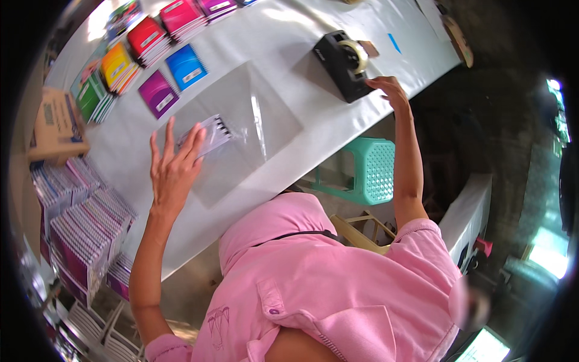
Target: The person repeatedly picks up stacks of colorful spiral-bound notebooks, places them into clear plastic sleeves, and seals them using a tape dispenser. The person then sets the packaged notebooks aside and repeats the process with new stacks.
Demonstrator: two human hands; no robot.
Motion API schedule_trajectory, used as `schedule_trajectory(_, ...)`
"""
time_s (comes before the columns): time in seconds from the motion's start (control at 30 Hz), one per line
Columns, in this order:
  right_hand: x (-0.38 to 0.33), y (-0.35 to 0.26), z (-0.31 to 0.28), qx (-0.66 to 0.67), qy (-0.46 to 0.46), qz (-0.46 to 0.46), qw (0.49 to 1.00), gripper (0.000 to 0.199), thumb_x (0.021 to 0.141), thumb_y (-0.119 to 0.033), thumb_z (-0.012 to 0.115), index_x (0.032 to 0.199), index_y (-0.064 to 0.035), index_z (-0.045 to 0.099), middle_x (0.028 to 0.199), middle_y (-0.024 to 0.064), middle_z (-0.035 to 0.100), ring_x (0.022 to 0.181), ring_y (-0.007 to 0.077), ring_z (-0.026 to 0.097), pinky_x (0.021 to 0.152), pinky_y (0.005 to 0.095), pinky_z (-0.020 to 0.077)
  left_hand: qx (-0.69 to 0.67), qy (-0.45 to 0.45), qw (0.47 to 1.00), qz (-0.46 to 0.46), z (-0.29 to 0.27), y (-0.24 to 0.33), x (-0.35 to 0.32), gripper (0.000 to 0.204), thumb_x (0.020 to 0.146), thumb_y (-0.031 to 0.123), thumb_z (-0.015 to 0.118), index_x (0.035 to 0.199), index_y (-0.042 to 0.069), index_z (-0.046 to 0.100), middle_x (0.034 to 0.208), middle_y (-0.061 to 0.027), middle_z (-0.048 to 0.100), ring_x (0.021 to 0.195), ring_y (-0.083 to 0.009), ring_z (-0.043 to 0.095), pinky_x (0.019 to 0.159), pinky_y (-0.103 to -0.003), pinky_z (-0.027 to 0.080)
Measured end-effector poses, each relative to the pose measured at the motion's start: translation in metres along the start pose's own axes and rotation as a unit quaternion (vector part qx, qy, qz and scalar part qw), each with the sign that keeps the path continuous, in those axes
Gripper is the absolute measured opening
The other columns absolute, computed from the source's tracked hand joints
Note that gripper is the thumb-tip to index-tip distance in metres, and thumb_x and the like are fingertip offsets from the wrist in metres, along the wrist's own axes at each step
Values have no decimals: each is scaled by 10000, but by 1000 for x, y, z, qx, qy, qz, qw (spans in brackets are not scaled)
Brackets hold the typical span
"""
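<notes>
My left hand (175,166) is over a clear plastic sheet or bag (241,160) on the table, fingers stretched and spread. Its fingertips overlap the near-left edge of a small pale spiral-bound pad (214,134), which lies on the plastic; whether they press on it I cannot tell. Out to the right, my right hand (391,90) is at the front end of a black tape dispenser (341,66) carrying a roll of tape (357,55). The fingers there are drawn together as in a pinch; what lies between them is too small to make out.
A purple notebook (158,94) and a blue notebook (187,65) lie beyond the plastic. Stacks of coloured notebooks (146,41) line the far left, near a cardboard box (57,127). More spiral notebooks (90,226) are piled left. A green stool (371,172) stands below the table edge.
</notes>
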State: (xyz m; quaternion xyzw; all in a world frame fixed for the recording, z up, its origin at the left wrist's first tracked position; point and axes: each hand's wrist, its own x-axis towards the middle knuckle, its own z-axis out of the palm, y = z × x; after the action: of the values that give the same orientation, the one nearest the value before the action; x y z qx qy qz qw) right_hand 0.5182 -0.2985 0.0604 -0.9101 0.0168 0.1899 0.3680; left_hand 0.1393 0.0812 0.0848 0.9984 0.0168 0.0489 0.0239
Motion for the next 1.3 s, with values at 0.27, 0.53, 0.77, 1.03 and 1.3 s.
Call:
schedule_trajectory(0.27, 35, 91, -1, 398, -193, -85, 893, 251, 876, -209, 687, 965, 24, 660, 1118, 123, 597, 1179, 232, 511, 1003, 568, 439, 4, 1, 1000, -6, -1, 5, 4, 773, 686, 83, 772, 1395, 183, 481, 1436, 100, 456, 1401, -324, 303, 1100, -600, 256)
schedule_trajectory(0.53, -20, 86, 8, -290, 253, -77, 920, 266, 701, -317, 783, 747, -58, 742, 1127, 108, 611, 1053, 305, 527, 864, 503, 409, 0, 4, 1000, -5, 3, 2, 0, 753, 725, 68, 737, 1414, 177, 451, 1442, 76, 454, 1408, -327, 283, 1097, -595, 245)
schedule_trajectory(0.77, -186, -81, 153, 309, -239, -131, 911, 312, 782, -315, 745, 861, -13, 742, 745, 13, 650, 588, 73, 385, 562, 243, 299, -6, 27, 1000, -8, 2, 1, -4, 692, 721, 107, 745, 1370, 168, 514, 1421, 78, 474, 1388, -309, 319, 1110, -577, 243)
schedule_trajectory(1.03, -252, -99, 264, 284, -280, 34, 916, 328, 815, -321, 763, 716, -20, 677, 587, -48, 459, 558, 57, 333, 505, 245, 229, -33, 27, 999, -16, 8, -2, -10, 680, 774, 131, 709, 1406, 187, 467, 1450, 73, 443, 1390, -323, 309, 1110, -577, 236)
schedule_trajectory(1.3, -256, -88, 283, 263, -198, -73, 941, 358, 853, -353, 722, 749, -13, 684, 591, -65, 449, 536, 56, 296, 486, 259, 218, -259, 29, 964, -51, 23, -26, 2, 599, 845, 273, 677, 1388, 119, 476, 1466, -23, 430, 1382, -314, 336, 1092, -514, 300)
